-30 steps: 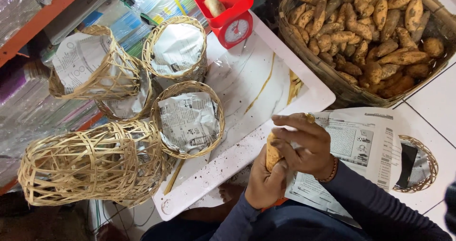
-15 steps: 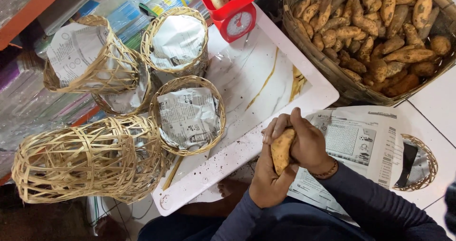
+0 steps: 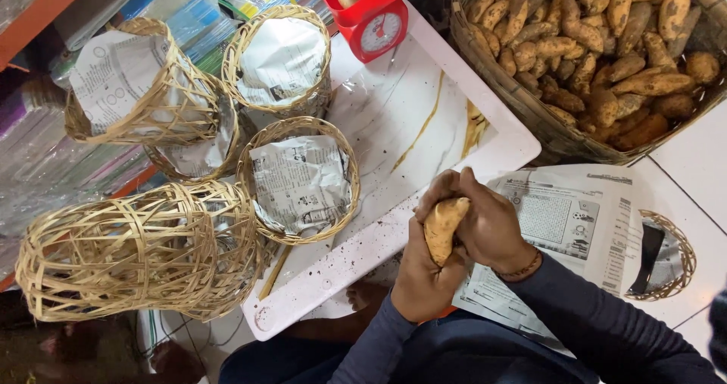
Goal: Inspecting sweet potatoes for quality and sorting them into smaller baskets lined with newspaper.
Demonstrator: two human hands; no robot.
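Note:
Both my hands are wrapped around one tan sweet potato (image 3: 442, 228) just above my lap, over the near edge of a white marble-patterned board (image 3: 424, 119). My left hand (image 3: 421, 276) grips its lower end from below. My right hand (image 3: 485, 223) covers its upper right side. A small woven basket lined with newspaper (image 3: 298, 179) stands on the board a little to the left of my hands.
A big woven basket full of sweet potatoes (image 3: 598, 51) sits at the top right. A red kitchen scale (image 3: 369, 13) carries one potato. More newspaper-lined baskets (image 3: 282, 58) and stacked baskets lying on their side (image 3: 136, 251) are at the left. Newspaper sheets (image 3: 560, 240) lie on the tiled floor.
My hands turned the sweet potato so more of it shows between them, and they shifted slightly right and down. The view moved a little.

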